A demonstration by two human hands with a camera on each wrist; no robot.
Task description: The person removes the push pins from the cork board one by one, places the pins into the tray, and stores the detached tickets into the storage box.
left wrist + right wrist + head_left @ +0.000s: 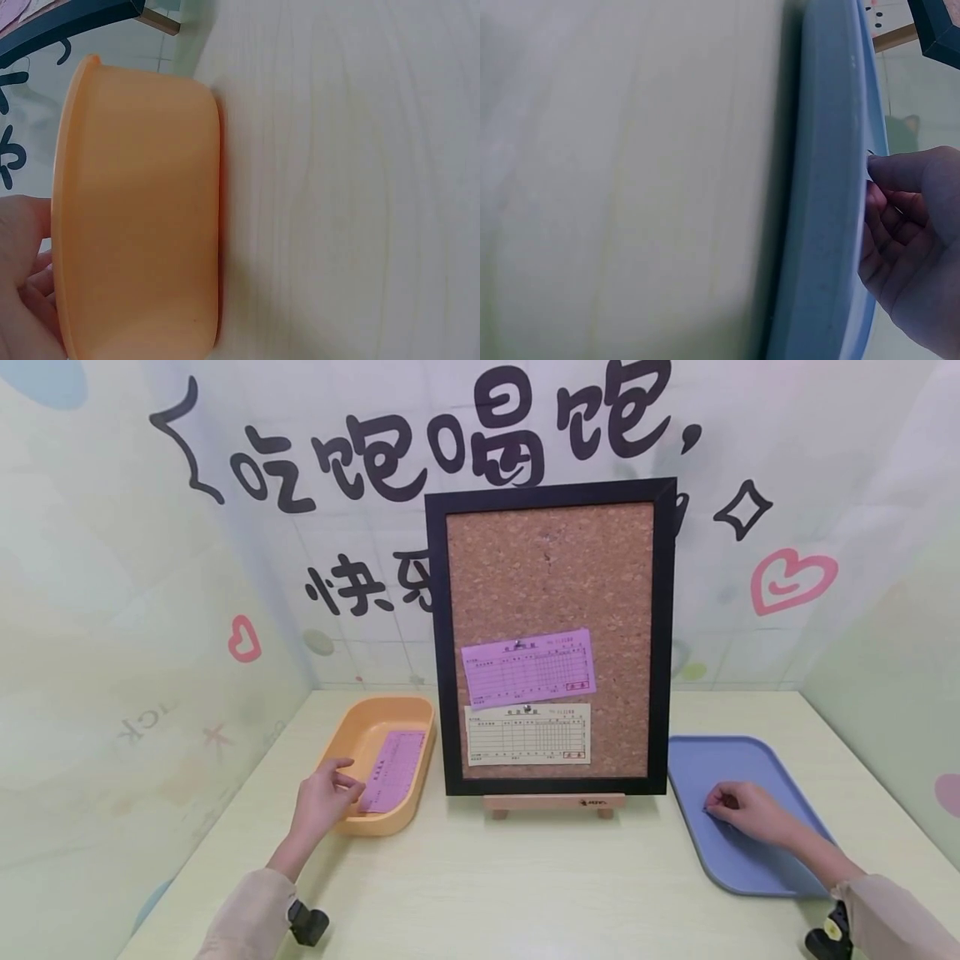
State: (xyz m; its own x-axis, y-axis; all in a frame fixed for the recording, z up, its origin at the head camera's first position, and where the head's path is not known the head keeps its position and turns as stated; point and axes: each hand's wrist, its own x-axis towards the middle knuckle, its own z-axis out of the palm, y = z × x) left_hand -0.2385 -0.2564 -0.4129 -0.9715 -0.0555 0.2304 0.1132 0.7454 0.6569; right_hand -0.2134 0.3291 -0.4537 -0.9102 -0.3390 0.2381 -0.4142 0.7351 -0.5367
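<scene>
My left hand reaches over the near left side of an orange basket. Its fingers are spread a little, with the fingertips right at the left edge of a pink receipt slip lying inside. The left wrist view shows the basket's outer wall, which hides the fingertips. Over a blue tray, my right hand pinches a small pushpin between thumb and fingers. Only a dark tip of the pushpin shows past the thumb in the right wrist view.
Between the hands a black-framed cork board stands on a small wooden easel. Pushpins fix a purple slip and, below it, a cream slip on its lower part. A printed wall rises behind the table.
</scene>
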